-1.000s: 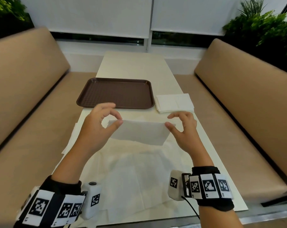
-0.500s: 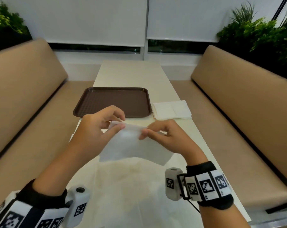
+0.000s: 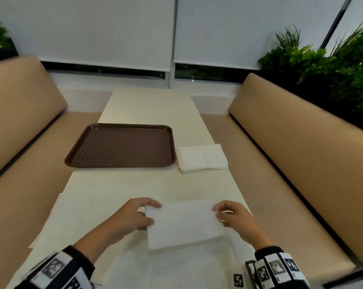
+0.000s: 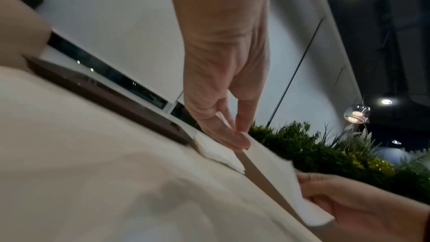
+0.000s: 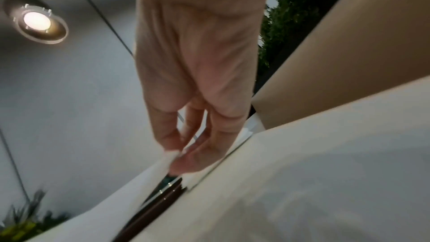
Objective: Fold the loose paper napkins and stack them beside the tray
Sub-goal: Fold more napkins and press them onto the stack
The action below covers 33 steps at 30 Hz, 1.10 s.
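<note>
A white folded napkin (image 3: 183, 223) is held just above the near part of the table between both hands. My left hand (image 3: 144, 213) pinches its left edge, thumb under and fingers on top; the left wrist view shows the pinch on the napkin (image 4: 277, 172) by my left hand (image 4: 232, 135). My right hand (image 3: 222, 214) pinches the right edge, and in the right wrist view my right hand (image 5: 179, 154) pinches the napkin (image 5: 130, 194). A brown tray (image 3: 122, 146) lies further up the table. A stack of folded napkins (image 3: 201, 157) sits right of the tray.
Loose unfolded napkins (image 3: 176, 265) lie spread on the cream table (image 3: 147, 105) under my hands. Tan bench seats (image 3: 297, 142) flank the table on both sides. Green plants (image 3: 330, 65) stand behind the right bench.
Both hands have come down and nearer with the napkin. The right hand moved from the middle of the top edge out to the right edge, so the napkin is now held flat and folded.
</note>
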Motion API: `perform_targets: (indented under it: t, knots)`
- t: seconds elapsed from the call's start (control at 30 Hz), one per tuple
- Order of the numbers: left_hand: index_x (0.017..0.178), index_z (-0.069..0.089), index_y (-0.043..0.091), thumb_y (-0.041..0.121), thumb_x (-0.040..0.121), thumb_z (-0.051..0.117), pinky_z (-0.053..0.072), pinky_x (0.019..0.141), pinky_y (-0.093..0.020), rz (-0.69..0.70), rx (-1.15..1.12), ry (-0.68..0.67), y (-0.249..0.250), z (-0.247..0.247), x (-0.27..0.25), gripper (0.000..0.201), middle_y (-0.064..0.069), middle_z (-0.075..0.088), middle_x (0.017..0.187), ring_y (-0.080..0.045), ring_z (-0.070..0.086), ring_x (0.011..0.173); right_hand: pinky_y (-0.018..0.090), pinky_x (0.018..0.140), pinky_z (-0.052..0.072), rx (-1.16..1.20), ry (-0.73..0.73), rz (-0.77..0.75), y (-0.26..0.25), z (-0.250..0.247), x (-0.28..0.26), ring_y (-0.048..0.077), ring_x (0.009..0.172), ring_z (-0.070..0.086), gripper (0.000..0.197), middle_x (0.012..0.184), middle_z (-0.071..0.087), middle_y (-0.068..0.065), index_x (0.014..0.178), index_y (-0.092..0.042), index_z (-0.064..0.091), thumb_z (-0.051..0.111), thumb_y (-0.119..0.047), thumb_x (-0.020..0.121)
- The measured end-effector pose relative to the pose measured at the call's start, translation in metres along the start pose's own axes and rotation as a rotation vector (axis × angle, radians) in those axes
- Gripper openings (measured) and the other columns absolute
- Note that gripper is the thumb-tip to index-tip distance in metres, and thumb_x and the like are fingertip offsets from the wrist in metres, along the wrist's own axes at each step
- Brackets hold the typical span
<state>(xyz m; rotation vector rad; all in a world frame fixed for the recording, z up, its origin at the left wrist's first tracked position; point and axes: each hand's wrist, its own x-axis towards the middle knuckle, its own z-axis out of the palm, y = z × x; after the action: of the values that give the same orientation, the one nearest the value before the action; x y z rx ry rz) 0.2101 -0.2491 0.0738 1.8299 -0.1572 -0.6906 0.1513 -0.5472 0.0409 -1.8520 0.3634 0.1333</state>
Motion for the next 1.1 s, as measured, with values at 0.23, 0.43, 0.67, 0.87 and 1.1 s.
perform_targets:
  t: [0.23,0.43,0.67,0.87,1.1]
  knots:
    - [0.101,0.067,0.016,-0.004,0.088,0.056,0.048,0.081,-0.026,0.035,-0.002,0.13,0.027,0.043,0.12,0.025,-0.024,0.055,0.127,-0.023,0.056,0.1,0.033,0.07,0.049,-0.228,0.297,0.04,-0.014,-0.046,0.105,0.022,0.082,0.059,0.034,0.101,0.063,0.009,0.104,-0.013,0.068,0.054,0.008,0.083]
    - [0.121,0.058,0.022,0.01,0.09,0.06,0.037,0.087,-0.026,0.065,-0.036,0.257,0.026,0.037,0.113,0.033,-0.005,0.045,0.135,-0.022,0.044,0.129,0.029,0.097,0.038,-0.706,0.246,0.107,-0.009,-0.04,0.13,0.021,0.112,0.048,0.036,0.131,0.051,0.011,0.122,-0.012,0.058,0.055,-0.005,0.088]
    - [0.109,0.061,0.04,0.019,0.088,0.067,0.046,0.082,-0.023,0.246,-0.106,0.336,-0.017,-0.012,-0.018,0.03,0.015,0.061,0.113,-0.008,0.063,0.098,0.05,0.117,0.012,-1.134,-0.147,-0.116,-0.011,0.013,0.1,0.029,0.147,0.001,0.057,0.16,0.005,0.001,0.146,-0.044,0.023,0.043,-0.053,0.094]
    - [0.092,0.073,0.031,-0.002,0.082,0.067,0.051,0.069,-0.008,0.2,-0.158,0.469,-0.085,-0.031,-0.1,0.035,0.002,0.072,0.094,-0.019,0.069,0.084,0.057,0.115,0.007,-1.13,-0.136,0.06,-0.001,0.031,0.1,0.032,0.147,-0.005,0.056,0.161,-0.004,-0.001,0.146,-0.05,0.006,0.029,-0.056,0.095]
    - [0.091,0.071,0.028,-0.01,0.087,0.054,0.054,0.062,-0.013,0.055,-0.122,0.536,-0.171,-0.057,-0.148,0.042,-0.001,0.072,0.095,-0.016,0.072,0.076,0.051,0.114,0.012,-1.058,-0.102,-0.143,-0.041,0.064,0.078,0.028,0.145,0.008,0.067,0.158,0.012,0.004,0.15,-0.034,0.02,0.046,-0.057,0.092]
